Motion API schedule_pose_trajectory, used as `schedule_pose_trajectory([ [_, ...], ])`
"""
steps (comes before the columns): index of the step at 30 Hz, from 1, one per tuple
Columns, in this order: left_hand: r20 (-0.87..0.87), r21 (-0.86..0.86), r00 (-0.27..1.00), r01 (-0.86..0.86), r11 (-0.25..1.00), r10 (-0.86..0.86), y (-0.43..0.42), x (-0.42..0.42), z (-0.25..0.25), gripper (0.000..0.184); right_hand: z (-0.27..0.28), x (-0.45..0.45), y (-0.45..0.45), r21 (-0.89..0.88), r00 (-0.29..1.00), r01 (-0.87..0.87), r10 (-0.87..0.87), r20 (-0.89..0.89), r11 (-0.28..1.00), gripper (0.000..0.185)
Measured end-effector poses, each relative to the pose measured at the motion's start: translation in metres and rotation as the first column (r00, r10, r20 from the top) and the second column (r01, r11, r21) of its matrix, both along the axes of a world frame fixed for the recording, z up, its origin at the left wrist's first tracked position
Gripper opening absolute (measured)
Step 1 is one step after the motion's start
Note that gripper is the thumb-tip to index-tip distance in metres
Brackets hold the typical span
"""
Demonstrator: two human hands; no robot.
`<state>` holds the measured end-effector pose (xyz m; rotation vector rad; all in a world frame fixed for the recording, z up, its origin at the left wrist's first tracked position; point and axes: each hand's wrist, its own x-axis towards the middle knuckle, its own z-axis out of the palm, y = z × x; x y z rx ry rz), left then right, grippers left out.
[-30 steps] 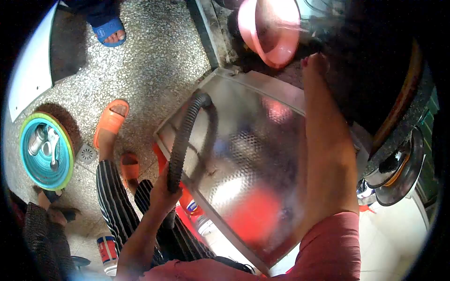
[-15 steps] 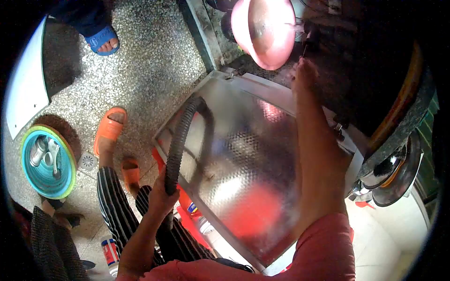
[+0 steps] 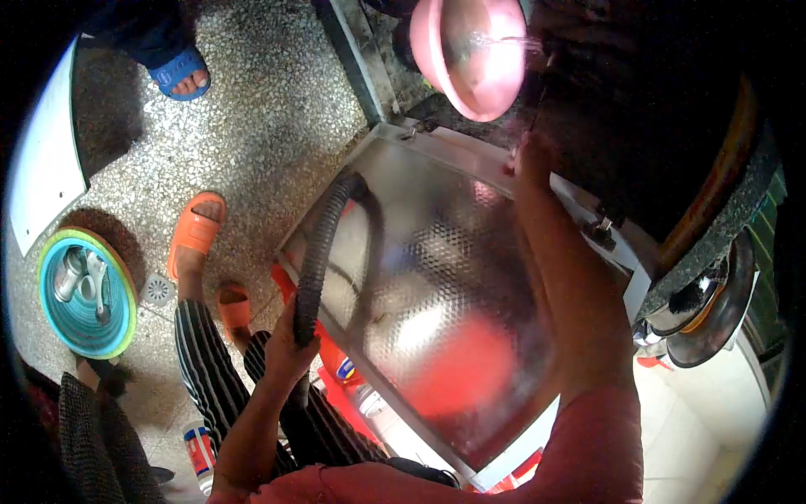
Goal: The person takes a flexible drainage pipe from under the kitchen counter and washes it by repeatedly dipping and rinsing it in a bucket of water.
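My left hand (image 3: pixel 290 349) is wrapped around a dark ribbed hose (image 3: pixel 319 260), which arches up over a shiny, dimpled metal-faced panel (image 3: pixel 437 277) with a pale frame. My right hand (image 3: pixel 529 158) is beyond the panel's far edge, with its fingers closed. A thin dark line runs from those fingers toward the basin; whether it is a tool or a wire I cannot make out. Above that hand, a pink basin (image 3: pixel 430 59) is tilted on its side in the dark opening. A streak of water (image 3: pixel 504 40) shows at its mouth.
Metal hinges (image 3: pixel 600 228) sit along the panel's far edge. Turquoise and green baskets (image 3: pixel 50 290) with cups and a spoon stand on the floor near a drain (image 3: pixel 158 291). Dark pans (image 3: pixel 714 332) are at right. Another person's foot in a blue slipper (image 3: pixel 180 74) is at upper left.
My right hand has come down and slightly left, away from the basin. A streak of water now shows at the basin's mouth. My left hand and the hose have barely moved.
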<state>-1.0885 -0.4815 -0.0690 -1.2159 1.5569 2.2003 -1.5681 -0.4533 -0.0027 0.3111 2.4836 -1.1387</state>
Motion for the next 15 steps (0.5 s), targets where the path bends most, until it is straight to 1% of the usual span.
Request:
schedule_pose_trajectory([
  [1, 0.003, -0.015, 1.000, -0.019, 1.000, 0.019, 0.000, -0.003, -0.004, 0.075, 0.008, 0.038, -0.031, 0.119, 0.998, -0.038, 0.044, -0.046, 0.992, 0.017],
  [2, 0.017, -0.001, 1.000, 0.001, 1.000, -0.001, 0.000, -0.003, -0.008, 0.075, 0.010, 0.058, -0.048, 0.240, 0.992, -0.068, 0.091, -0.087, 0.968, 0.017],
  [3, 0.032, 0.022, 0.999, 0.029, 0.999, -0.030, 0.001, 0.000, -0.009, 0.075, -0.006, 0.040, -0.027, 0.304, 0.976, -0.108, 0.158, -0.147, 0.946, 0.018],
  [5, 0.063, 0.050, 0.996, 0.057, 0.997, -0.060, -0.002, 0.000, -0.008, 0.076, -0.015, -0.011, -0.009, 0.265, 0.962, -0.203, 0.243, -0.125, 0.943, 0.018],
  [7, 0.096, 0.062, 0.993, 0.059, 0.996, -0.065, -0.010, -0.004, -0.002, 0.076, 0.009, -0.055, -0.026, 0.377, 0.924, -0.304, 0.368, -0.108, 0.875, 0.018],
  [9, 0.121, 0.113, 0.989, 0.071, 0.991, -0.085, -0.019, -0.008, 0.002, 0.075, 0.026, -0.062, -0.040, 0.473, 0.898, -0.321, 0.422, -0.124, 0.821, 0.018],
  [10, 0.127, 0.147, 0.987, 0.081, 0.986, -0.100, -0.020, -0.009, 0.005, 0.074, 0.026, -0.059, -0.031, 0.448, 0.902, -0.291, 0.398, -0.165, 0.845, 0.018],
  [12, 0.066, 0.103, 0.995, 0.062, 0.993, -0.069, -0.020, -0.011, 0.006, 0.074, 0.019, -0.049, -0.023, 0.385, 0.899, -0.242, 0.356, -0.257, 0.890, 0.019],
  [14, 0.011, 0.020, 0.999, 0.030, 0.999, -0.030, -0.017, -0.008, -0.002, 0.074, 0.007, -0.004, -0.047, 0.206, 0.921, 0.000, 0.080, -0.381, 0.979, 0.019],
  [15, -0.018, -0.028, 1.000, 0.023, 0.999, -0.023, -0.010, -0.002, -0.008, 0.073, 0.012, 0.024, -0.041, 0.232, 0.964, 0.011, 0.051, -0.261, 0.973, 0.013],
])
